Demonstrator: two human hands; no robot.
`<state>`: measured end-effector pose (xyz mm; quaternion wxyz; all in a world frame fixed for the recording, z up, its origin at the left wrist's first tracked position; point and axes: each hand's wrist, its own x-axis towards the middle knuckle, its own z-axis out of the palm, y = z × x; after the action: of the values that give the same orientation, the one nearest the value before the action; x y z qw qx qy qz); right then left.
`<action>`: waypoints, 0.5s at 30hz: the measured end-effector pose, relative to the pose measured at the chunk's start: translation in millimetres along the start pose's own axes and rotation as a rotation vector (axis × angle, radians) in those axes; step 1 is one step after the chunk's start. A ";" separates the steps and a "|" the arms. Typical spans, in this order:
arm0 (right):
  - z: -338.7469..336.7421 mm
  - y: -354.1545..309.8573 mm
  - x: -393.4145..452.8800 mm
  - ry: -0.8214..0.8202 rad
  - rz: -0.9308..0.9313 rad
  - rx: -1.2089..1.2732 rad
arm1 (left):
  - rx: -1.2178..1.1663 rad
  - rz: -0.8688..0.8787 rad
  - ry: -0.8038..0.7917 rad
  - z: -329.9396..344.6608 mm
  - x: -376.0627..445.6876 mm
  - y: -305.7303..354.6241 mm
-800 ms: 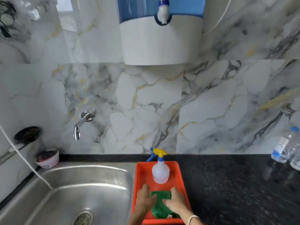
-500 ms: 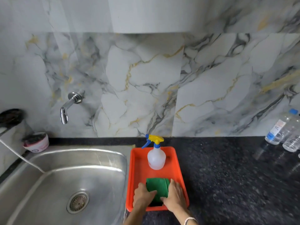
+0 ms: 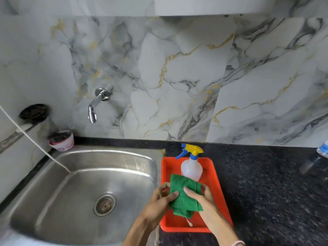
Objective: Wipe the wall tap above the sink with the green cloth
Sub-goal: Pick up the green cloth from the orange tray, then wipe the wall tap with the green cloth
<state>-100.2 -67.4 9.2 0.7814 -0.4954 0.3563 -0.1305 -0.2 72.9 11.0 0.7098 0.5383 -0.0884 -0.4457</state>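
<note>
A green cloth (image 3: pixel 184 197) is held up over the orange tray (image 3: pixel 215 185), folded and bunched between both hands. My left hand (image 3: pixel 159 203) grips its left edge, thumb on top. My right hand (image 3: pixel 200 196) grips its right side, fingers across the front. The chrome wall tap (image 3: pixel 96 103) sticks out of the marble wall, up and to the left, above the steel sink (image 3: pixel 85 189). Both hands are far from the tap.
A clear spray bottle (image 3: pixel 191 167) with a yellow and blue trigger stands at the tray's far end. A small white tub (image 3: pixel 62 140) sits at the sink's back left corner. A white cord (image 3: pixel 35 144) runs into the sink. Dark granite counter (image 3: pixel 266 183) extends right, with a plastic bottle (image 3: pixel 323 150) at the edge.
The cloth has been lifted off the tray floor and is now held up in both hands. The view has tilted down, so the sink and tray look nearer.
</note>
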 end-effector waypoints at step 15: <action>300.4 -109.0 56.9 -0.048 -0.426 -0.192 | 0.956 0.812 0.617 -231.4 12.3 280.7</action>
<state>162.7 53.7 156.0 0.6937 -0.6345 0.2358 -0.2463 297.9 229.0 149.6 0.4984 0.8178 -0.2633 0.1161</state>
